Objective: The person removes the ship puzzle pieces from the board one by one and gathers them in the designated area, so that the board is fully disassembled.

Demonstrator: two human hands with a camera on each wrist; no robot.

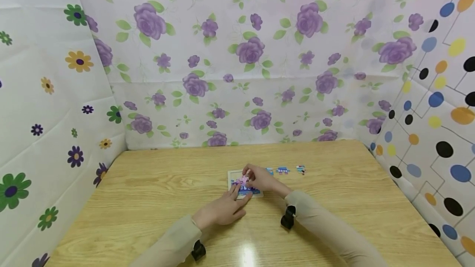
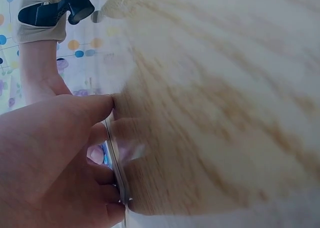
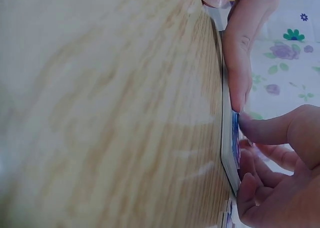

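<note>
L hand (image 1: 222,209), fingers spread, rests on tray (image 1: 229,176); R hand (image 1: 262,179) pinches pink pc (image 1: 243,179) there. Loose pcs (image 1: 283,170) just R of R hand, nearest part-hidden behind it.

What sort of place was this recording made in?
Probably a makeshift indoor recording booth: a rose-print sheet rises behind a wood-grain table, with a flower-print sheet on the left and a dotted sheet on the right.
</note>
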